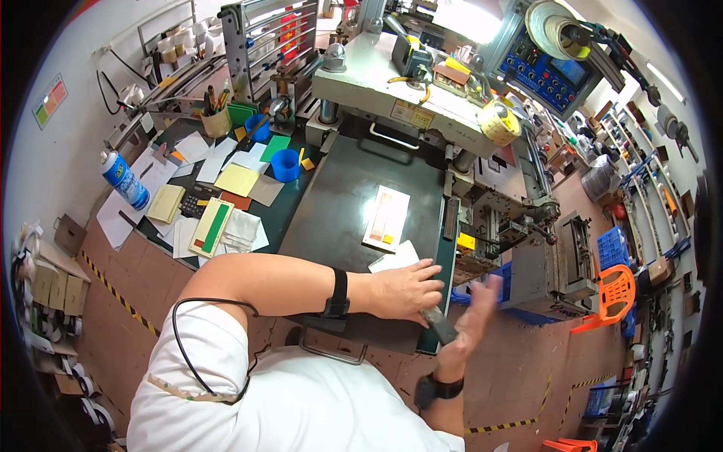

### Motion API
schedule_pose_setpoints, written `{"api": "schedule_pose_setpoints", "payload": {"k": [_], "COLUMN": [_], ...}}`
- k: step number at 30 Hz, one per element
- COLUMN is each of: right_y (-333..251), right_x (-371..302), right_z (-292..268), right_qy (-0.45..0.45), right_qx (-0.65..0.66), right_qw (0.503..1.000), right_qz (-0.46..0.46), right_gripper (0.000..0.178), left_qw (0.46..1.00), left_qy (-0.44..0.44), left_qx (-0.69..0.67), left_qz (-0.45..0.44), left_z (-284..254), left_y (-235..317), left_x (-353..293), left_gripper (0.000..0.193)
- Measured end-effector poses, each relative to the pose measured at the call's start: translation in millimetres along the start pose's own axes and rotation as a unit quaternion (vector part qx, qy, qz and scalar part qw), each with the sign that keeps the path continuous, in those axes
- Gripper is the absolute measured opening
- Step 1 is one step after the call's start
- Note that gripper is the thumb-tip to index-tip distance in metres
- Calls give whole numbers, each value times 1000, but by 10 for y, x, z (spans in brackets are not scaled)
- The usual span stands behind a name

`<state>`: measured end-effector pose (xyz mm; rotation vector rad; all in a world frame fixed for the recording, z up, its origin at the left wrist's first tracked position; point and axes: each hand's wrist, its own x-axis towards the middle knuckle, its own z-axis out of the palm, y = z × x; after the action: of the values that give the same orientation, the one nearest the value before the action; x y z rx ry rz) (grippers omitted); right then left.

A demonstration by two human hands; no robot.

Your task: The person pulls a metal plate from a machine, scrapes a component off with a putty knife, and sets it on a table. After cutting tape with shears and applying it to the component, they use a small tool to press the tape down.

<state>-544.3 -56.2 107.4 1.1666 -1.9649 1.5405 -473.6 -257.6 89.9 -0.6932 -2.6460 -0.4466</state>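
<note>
My left hand (407, 291) reaches across from the left, back upward, above the near right part of the dark metal plate (324, 203). A dark oblong block (440, 325) sticks out from under its thumb side; the hand appears to grip the block's far end, though its grip is partly hidden. My right hand (472, 320) is blurred, fingers stretched out, its palm side against or very near the block's lower end. A white sheet (394, 257) lies partly under my left hand. Just beyond it, a white card with red and yellow print (387, 218) lies on the plate.
A press-like machine (407, 113) stands behind the plate, its control panel (546, 71) at upper right. The left-hand table holds papers, a blue tape roll (285, 165), a spray can (124, 179) and a pen cup (216, 120). An orange chair (616, 294) stands at right.
</note>
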Motion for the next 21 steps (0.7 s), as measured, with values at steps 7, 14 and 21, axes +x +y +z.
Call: {"api": "schedule_pose_setpoints", "payload": {"k": [7,14,21], "right_y": [-38,-131,-473], "right_x": [-234,-310,293], "right_z": [56,115,161], "right_qy": [-181,-164,-212], "right_qx": [65,-25,-65], "right_qw": [980,983,974], "right_qz": [46,83,52], "right_gripper": [50,30,27], "left_qw": [1000,956,946], "left_qy": [15,-118,-153], "left_qx": [-7,107,28], "left_qz": [8,-247,-284], "left_z": [-29,-829,-970], "left_y": [-127,-647,-1176], "left_x": [-94,-277,-583], "left_gripper": [58,100,142]}}
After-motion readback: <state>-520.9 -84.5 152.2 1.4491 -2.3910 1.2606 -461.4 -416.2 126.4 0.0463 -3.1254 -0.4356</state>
